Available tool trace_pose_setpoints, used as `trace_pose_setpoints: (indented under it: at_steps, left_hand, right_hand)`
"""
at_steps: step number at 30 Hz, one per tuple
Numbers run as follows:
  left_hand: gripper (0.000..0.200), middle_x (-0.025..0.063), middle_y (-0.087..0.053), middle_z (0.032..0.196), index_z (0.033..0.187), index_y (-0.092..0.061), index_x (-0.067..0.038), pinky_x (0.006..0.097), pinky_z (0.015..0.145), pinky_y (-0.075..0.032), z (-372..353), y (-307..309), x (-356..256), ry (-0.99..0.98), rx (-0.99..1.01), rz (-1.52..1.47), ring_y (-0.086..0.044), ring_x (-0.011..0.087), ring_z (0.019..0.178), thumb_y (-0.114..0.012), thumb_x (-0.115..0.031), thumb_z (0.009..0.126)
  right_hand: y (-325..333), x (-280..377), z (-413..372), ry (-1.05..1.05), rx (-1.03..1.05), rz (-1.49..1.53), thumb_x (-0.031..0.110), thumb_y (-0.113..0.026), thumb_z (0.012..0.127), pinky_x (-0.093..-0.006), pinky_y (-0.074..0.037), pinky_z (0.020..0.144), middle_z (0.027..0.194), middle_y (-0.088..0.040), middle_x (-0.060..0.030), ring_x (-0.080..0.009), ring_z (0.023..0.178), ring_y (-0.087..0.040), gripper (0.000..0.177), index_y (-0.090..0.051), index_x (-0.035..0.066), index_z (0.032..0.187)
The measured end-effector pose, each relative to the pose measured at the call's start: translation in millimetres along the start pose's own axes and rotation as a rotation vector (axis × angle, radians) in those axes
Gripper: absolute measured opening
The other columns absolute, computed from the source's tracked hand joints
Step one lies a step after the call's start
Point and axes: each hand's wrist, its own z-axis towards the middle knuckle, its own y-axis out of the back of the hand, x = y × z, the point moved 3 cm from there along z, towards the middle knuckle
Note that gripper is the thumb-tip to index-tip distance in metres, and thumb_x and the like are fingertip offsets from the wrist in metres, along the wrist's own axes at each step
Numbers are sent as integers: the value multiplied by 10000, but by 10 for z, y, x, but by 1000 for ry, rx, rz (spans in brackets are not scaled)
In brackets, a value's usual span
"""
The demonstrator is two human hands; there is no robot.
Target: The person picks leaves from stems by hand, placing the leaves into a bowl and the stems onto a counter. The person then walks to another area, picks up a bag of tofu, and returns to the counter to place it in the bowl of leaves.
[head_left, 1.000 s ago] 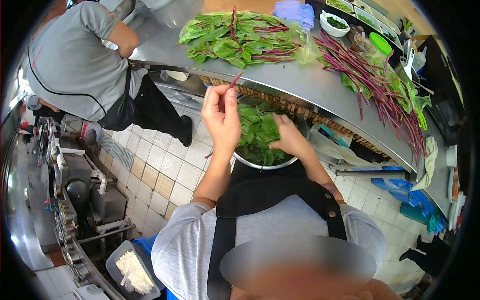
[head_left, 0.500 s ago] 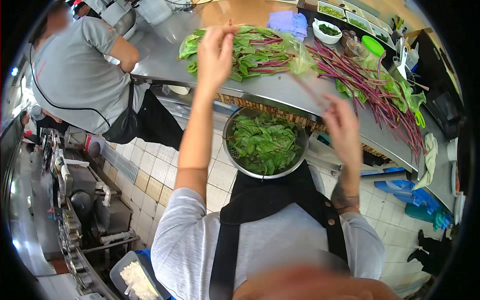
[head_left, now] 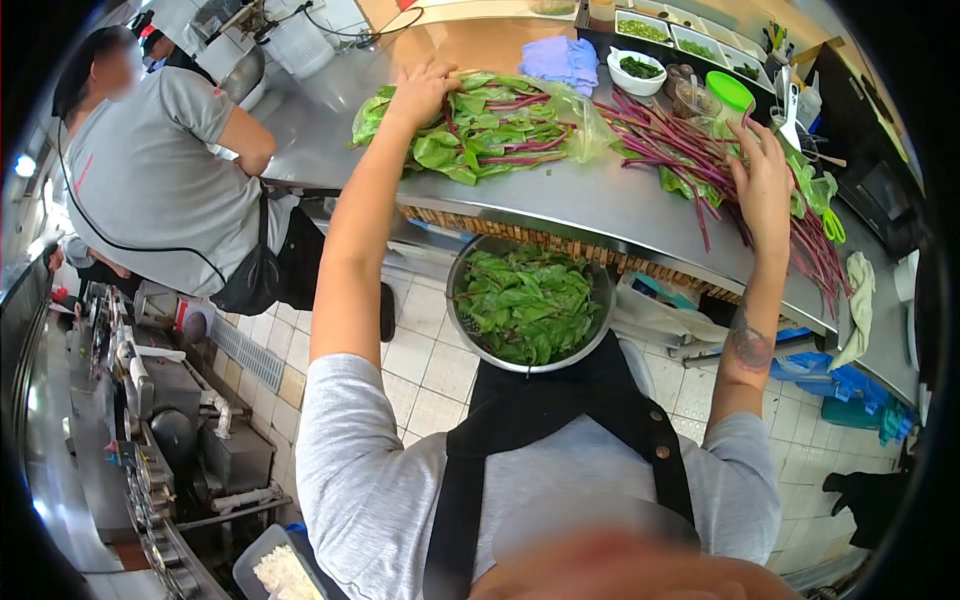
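My left hand lies on the back left of a bunch of leafy greens with purple-red stems, its fingers apart and nothing visibly gripped. Over at the right, my right hand rests on a pile of bare purple-red stems with its fingers spread. Below the counter edge, in front of my apron, a metal bowl holds loose green leaves. A clear plastic bag lies between the bunch and the stems.
A blue cloth, a white bowl of chopped greens and a bright green lid stand along the back of the steel counter. At the left sits a co-worker. A pale cloth hangs over the right edge.
My left hand has come down onto the leafy bunch. My right hand has moved right and away from me onto the stem pile; the stem it held is no longer in its fingers.
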Motion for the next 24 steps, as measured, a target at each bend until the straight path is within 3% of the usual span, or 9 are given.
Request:
trace_pose_setpoints:
  at_steps: [4, 7, 9, 11, 13, 14, 18, 22, 24]
  left_hand:
    - [245, -35, -592, 1218, 1043, -661, -215, 583, 974, -365, 35, 175, 239, -59, -54, -96, -517, 216, 1192, -641, -140, 811]
    - [278, 21, -653, 1122, 1066, -646, -141, 544, 927, -386, -21, 615, 535, -7, -246, -282, -586, 230, 1099, -677, -116, 791]
    - [235, 39, -679, 1026, 1040, -641, -117, 470, 910, -397, -127, 989, 593, 51, -322, -223, -619, 276, 999, -687, -133, 810]
    - [186, 57, -689, 933, 1016, -640, -93, 377, 829, -468, -275, 1291, 524, 100, -427, -331, -665, 212, 876, -687, -139, 842]
    - [192, 96, -693, 845, 1011, -642, -77, 361, 788, -509, -468, 1514, 360, 184, -471, -625, -689, 172, 813, -693, -145, 839]
    - [194, 95, -689, 780, 989, -628, -8, 267, 639, -521, -589, 1585, 246, 312, -398, -639, -681, 105, 756, -704, -94, 833]
    - [208, 45, -605, 824, 892, -560, -21, 231, 553, -492, -1101, 1519, -497, 547, -370, -1458, -646, 134, 658, -738, -15, 785]
    - [240, 7, -613, 711, 884, -523, -49, 206, 514, -450, -1426, 1234, -1322, 700, -274, -1699, -583, 73, 573, -737, -4, 786]
    - [230, 18, -627, 779, 956, -534, -34, 191, 506, -430, -1519, 1181, -1682, 743, -254, -1820, -552, 53, 571, -707, 9, 812]
  right_hand:
    - [102, 270, -132, 0, -17, 254, 100, -676, 816, -418, -439, 950, 1237, -560, -139, -343, 1147, -535, 358, -638, 117, 1171]
    - [191, 532, -224, -20, -29, 381, 79, -679, 808, -408, -446, 946, 1233, -563, -141, -336, 1132, -547, 358, -639, 99, 1163]
    - [209, 693, -256, 11, -44, 494, 40, -683, 787, -390, -455, 937, 1206, -578, -135, -316, 1105, -571, 347, -653, 80, 1130]
    - [198, 863, -287, 31, -19, 607, 24, -681, 780, -382, -462, 928, 1189, -587, -129, -305, 1096, -581, 334, -662, 70, 1111]
    - [133, 1049, -318, 49, 25, 733, 24, -691, 768, -356, -473, 906, 1163, -600, -115, -283, 1068, -597, 329, -672, 64, 1093]
    - [100, 1138, -328, 72, 58, 779, 26, -695, 767, -350, -476, 899, 1160, -602, -108, -273, 1063, -601, 326, -675, 66, 1090]
    - [-143, 1574, -418, 14, 277, 1173, 44, -706, 791, -322, -496, 849, 1161, -605, -89, -214, 1028, -610, 342, -652, 55, 1128]
    - [-383, 2104, -508, -184, 409, 1705, 86, -701, 838, -274, -505, 767, 1108, -599, -98, -146, 948, -603, 465, -529, 41, 1268]
    - [-553, 2211, -524, -287, 409, 1856, 107, -701, 850, -250, -501, 731, 1094, -589, -104, -123, 896, -595, 538, -461, 40, 1327]
